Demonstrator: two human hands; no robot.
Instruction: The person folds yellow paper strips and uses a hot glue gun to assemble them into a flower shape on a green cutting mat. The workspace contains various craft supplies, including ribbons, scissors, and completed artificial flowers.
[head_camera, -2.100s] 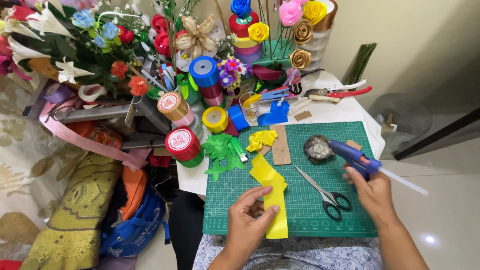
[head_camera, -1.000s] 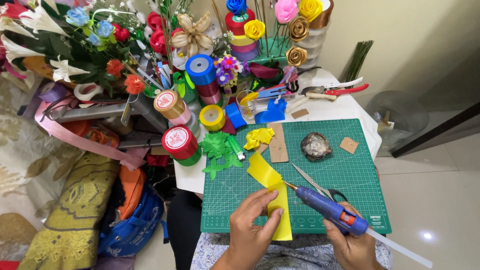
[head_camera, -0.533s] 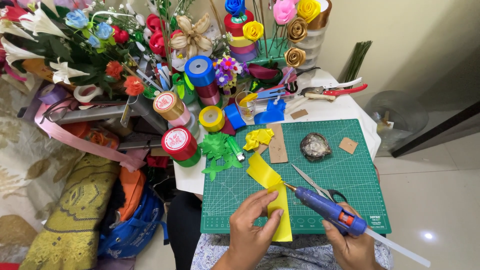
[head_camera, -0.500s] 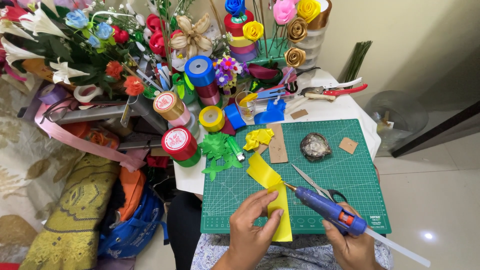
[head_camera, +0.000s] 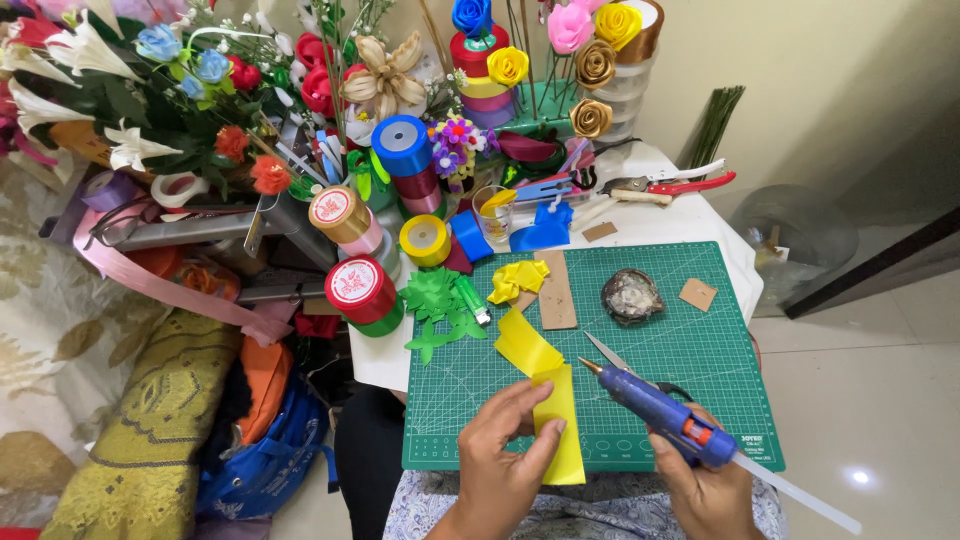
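Gripped glue gun (head_camera: 665, 415) overlies scissors (head_camera: 615, 360) beside yellow ribbon (head_camera: 545, 385).

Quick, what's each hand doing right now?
Left hand: closed, pinching the yellow ribbon.
Right hand: closed around the blue glue gun.

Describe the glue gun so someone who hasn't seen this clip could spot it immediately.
Start at the green cutting mat. At its near edge, the right hand grips the blue glue gun, nozzle toward the yellow ribbon. Only it has a clear stick trailing behind.
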